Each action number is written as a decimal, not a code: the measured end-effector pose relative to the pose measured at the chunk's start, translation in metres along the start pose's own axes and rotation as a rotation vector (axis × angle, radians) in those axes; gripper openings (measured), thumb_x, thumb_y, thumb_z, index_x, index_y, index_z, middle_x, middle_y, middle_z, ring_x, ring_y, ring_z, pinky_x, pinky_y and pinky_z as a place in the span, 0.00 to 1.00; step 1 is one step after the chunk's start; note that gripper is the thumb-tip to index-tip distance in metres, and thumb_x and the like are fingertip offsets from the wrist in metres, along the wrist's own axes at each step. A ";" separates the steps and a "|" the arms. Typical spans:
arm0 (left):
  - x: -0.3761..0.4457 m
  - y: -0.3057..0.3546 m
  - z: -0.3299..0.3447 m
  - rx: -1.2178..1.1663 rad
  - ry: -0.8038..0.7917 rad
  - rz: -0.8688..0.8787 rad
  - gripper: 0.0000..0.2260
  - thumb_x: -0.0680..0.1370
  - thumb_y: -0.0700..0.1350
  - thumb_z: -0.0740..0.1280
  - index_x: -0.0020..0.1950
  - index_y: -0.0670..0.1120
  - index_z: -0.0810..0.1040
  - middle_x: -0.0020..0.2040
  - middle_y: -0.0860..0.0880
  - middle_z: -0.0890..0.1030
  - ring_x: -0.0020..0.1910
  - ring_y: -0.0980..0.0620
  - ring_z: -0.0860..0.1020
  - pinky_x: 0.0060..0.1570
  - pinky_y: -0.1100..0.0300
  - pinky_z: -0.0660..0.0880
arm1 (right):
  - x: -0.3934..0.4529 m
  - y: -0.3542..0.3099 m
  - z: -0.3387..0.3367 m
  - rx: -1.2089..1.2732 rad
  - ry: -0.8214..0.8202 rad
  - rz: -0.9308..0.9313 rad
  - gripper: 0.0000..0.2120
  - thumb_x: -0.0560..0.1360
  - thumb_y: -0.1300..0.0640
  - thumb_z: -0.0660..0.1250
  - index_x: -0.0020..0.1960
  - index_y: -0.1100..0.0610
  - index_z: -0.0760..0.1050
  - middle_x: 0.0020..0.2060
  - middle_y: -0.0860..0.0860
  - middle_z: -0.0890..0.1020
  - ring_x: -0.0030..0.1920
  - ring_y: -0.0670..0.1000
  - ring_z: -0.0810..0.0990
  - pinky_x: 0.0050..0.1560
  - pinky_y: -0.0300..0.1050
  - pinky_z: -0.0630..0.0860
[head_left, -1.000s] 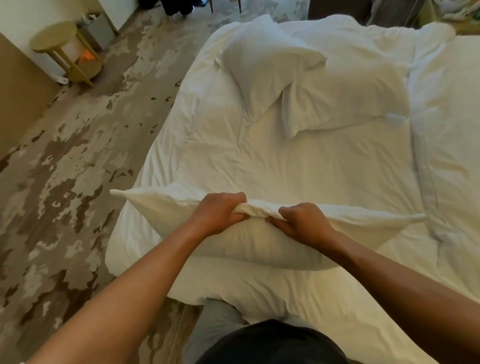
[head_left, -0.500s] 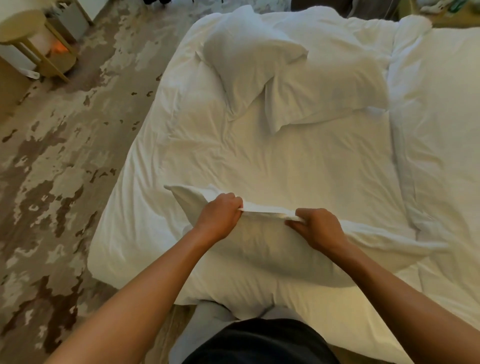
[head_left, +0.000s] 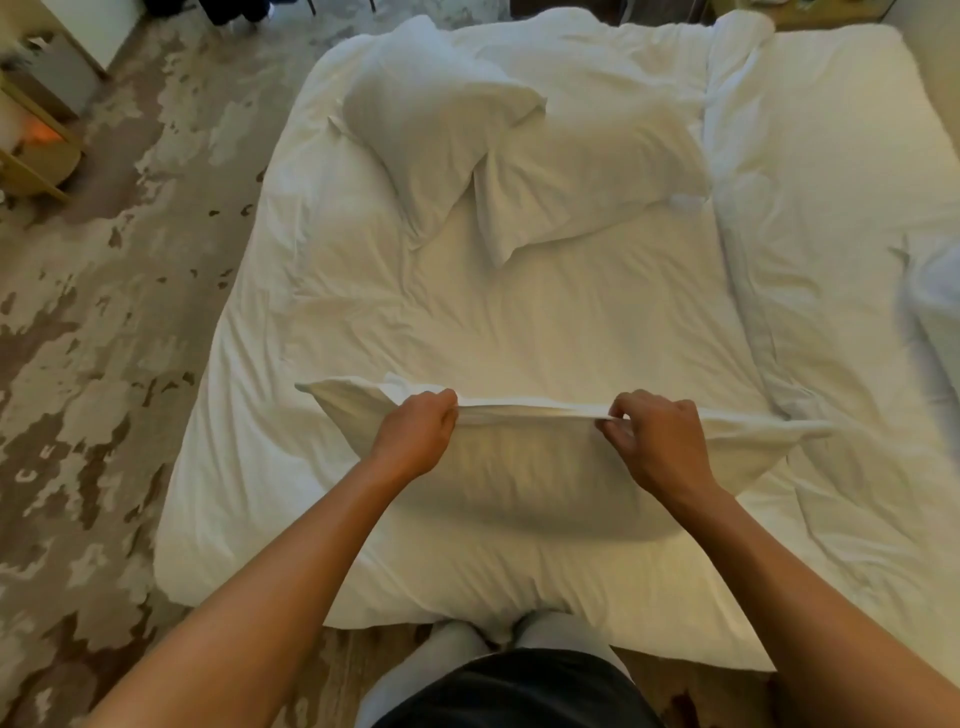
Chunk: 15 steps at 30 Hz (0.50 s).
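A patterned carpet covers the floor to the left. A white bed fills the middle of the view, with a second mattress pushed against its right side. Two pillows lie overlapping at the far end.

At the near end, just in front of the person, a third pillow stands on its long edge on the bed. Its long axis runs left to right, straight across the body, and its top edge is lifted.

The left hand and the right hand both hold that top edge from the near side. The stretch of cloth between them is pulled taut. The fingers of each hand are curled closed around the fabric, the right ones pinching a thin fold.

Neither hand is nearer than the other, since both already grip the pillow. The left hand sits closer to its corner than the right does to its own. Any shake, lift or outward slide along the seam would likely run along this crosswise axis, with the pillow's bulk hanging below the knuckles.
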<state>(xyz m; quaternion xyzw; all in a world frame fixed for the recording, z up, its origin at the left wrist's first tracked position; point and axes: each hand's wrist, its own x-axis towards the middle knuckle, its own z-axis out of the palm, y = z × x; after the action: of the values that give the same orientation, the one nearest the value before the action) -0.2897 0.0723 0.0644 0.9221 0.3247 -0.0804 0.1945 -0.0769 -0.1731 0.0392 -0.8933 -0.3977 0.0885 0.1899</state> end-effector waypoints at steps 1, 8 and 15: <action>-0.001 -0.001 0.000 0.004 -0.014 0.007 0.12 0.85 0.48 0.54 0.45 0.47 0.70 0.40 0.49 0.76 0.39 0.47 0.75 0.36 0.51 0.72 | -0.003 -0.002 -0.001 0.009 -0.012 0.018 0.10 0.79 0.48 0.71 0.43 0.49 0.74 0.33 0.43 0.76 0.34 0.50 0.75 0.54 0.50 0.70; -0.008 -0.021 0.017 -0.052 -0.134 0.044 0.07 0.84 0.47 0.56 0.51 0.46 0.69 0.46 0.47 0.78 0.44 0.45 0.76 0.43 0.46 0.76 | -0.021 -0.020 -0.002 0.089 -0.227 0.114 0.12 0.84 0.48 0.59 0.44 0.52 0.63 0.29 0.49 0.78 0.31 0.51 0.79 0.39 0.52 0.77; -0.014 -0.053 0.041 -0.139 -0.161 0.085 0.16 0.83 0.48 0.61 0.72 0.53 0.73 0.63 0.47 0.82 0.59 0.44 0.80 0.55 0.50 0.78 | -0.040 -0.037 0.003 0.057 -0.264 0.203 0.07 0.84 0.50 0.60 0.53 0.53 0.68 0.36 0.52 0.82 0.38 0.57 0.81 0.46 0.58 0.79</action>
<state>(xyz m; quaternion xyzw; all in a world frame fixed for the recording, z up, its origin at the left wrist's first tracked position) -0.3349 0.0847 0.0147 0.9098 0.2737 -0.1232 0.2866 -0.1293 -0.1795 0.0519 -0.9037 -0.3244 0.2349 0.1516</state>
